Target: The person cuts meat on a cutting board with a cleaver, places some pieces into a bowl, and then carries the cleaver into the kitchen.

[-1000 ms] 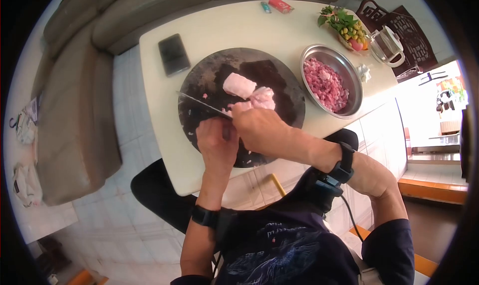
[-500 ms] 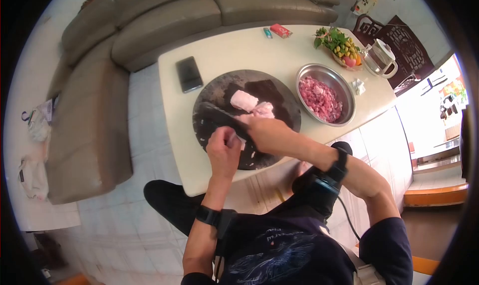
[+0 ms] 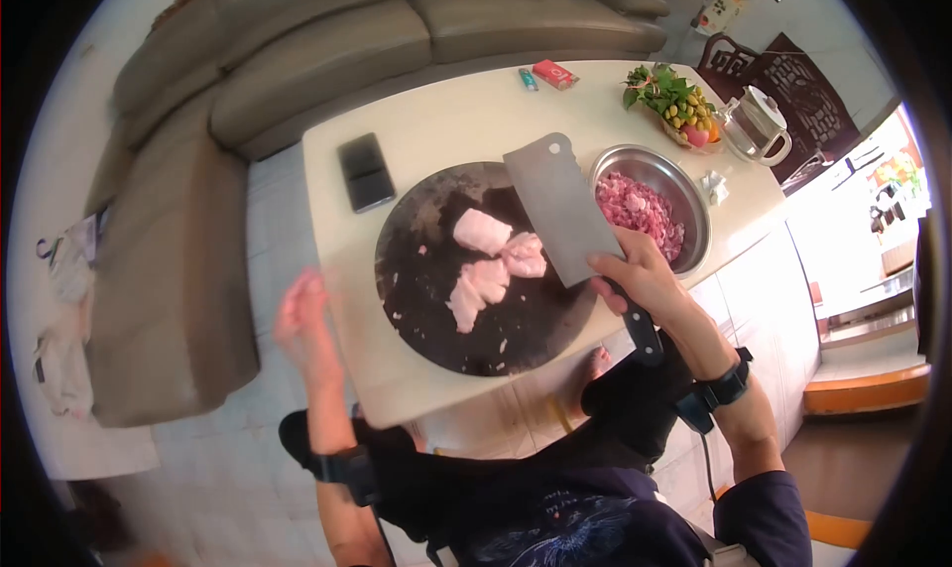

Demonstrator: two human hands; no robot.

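My right hand (image 3: 647, 277) grips the black handle of a cleaver (image 3: 560, 205), whose broad blade is raised over the right side of the round dark cutting board (image 3: 436, 344) and points away from me. Pale pink pieces of fatty meat lie on the board: a block (image 3: 483, 232), a second lump (image 3: 524, 255) and some cut slices (image 3: 478, 291) nearer me. Small scraps are scattered around them. My left hand (image 3: 305, 324) hangs off the table's left edge, apart from the meat. Motion smears its fingers, and nothing shows in it.
Right of the board, a steel bowl (image 3: 702, 225) holds minced meat (image 3: 640, 215). A phone (image 3: 367, 172) lies on the table (image 3: 342, 269) at left. Farther back are a red packet (image 3: 555, 74), a fruit basket (image 3: 689, 121) and a glass jug (image 3: 759, 126). A sofa (image 3: 317, 71) stands behind.
My left hand has moved from the board out past the table's left edge. My right hand has swung the cleaver right and lifted it, uncovering the slices on the board.
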